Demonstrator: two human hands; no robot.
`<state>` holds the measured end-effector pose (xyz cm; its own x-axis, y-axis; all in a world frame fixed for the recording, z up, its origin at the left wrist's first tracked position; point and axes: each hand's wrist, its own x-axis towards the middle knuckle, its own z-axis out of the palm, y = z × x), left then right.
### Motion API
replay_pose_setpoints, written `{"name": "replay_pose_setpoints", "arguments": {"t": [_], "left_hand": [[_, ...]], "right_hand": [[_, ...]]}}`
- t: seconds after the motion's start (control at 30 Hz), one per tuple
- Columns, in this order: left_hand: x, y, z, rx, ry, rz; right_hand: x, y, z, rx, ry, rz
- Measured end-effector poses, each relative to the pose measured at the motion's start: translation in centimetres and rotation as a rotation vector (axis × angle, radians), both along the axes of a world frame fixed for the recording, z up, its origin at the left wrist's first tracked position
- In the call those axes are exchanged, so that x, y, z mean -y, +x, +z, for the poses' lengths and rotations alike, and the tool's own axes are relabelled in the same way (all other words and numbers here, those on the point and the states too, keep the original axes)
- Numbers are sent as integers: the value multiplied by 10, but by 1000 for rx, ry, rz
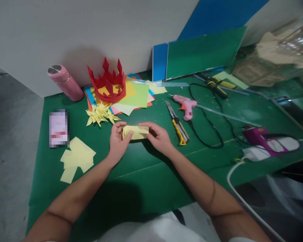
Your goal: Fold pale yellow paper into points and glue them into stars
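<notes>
Between my two hands is a piece of pale yellow paper (138, 132), held just above the green table and apparently folded. My left hand (118, 141) is closed on its left end, thumb across the front. The fingers of my right hand (158, 136) pinch the right end. Behind my left hand lie pale yellow folded paper pieces with pointed tips (99, 114). To the left, several flat yellow paper pieces (78, 156) overlap on the table. A red folded-paper crown (111, 89) stands on a stack of coloured paper sheets (140, 95) farther back.
Right of my hands lie a yellow utility knife (178, 124) with its blade out and a pink glue gun (188, 105) with a black cord. A pink bottle (67, 84) stands back left, near a blurred phone-like item (58, 128). A purple box (265, 139) and white cable (232, 171) are at right.
</notes>
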<state>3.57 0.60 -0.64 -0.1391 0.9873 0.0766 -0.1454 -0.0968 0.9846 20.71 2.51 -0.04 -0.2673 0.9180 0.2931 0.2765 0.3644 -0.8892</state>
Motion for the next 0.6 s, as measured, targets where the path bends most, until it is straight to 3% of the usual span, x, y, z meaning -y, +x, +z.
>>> {"name": "replay_pose_setpoints", "arguments": {"t": [0.17,0.3,0.43,0.6], "left_hand": [[0,1,6,-68,-14,-11],[0,1,7,-121,-34,-2],[0,2,4,-156,-40,-45],[2,2,4,-183,-42,-64]], "right_hand": [[-1,1,2,76,158,29],[-1,-1,6,118,180,83],[2,-5,7,88,109,66],[3,-8,3,-38,-104,-29]]}}
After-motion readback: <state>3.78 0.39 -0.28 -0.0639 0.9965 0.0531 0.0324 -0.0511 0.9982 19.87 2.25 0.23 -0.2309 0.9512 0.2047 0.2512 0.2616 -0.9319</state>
